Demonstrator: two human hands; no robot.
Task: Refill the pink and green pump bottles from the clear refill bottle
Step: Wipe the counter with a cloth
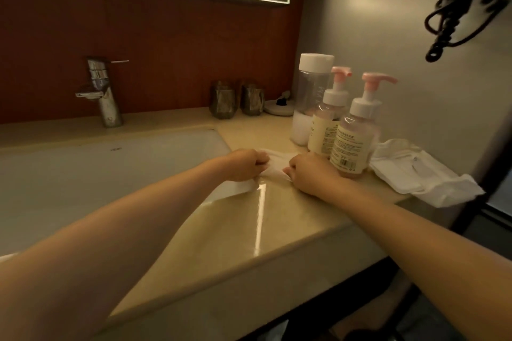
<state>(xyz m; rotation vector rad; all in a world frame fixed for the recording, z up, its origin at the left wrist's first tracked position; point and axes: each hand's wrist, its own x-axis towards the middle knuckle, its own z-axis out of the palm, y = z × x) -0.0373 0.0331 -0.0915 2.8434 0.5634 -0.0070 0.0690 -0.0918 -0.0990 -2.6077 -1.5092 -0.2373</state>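
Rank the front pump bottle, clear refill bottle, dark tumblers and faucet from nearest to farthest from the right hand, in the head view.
1. Front pump bottle: just right of the right hand, close against it.
2. Clear refill bottle: behind, toward the wall.
3. Dark tumblers: farther back and left.
4. Faucet: far left, at the back.

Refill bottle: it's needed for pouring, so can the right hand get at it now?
Probably, once freed: the right hand and left hand grip a tissue. The refill bottle stands behind two pump bottles, but its cap and the side facing the sink are unobstructed.
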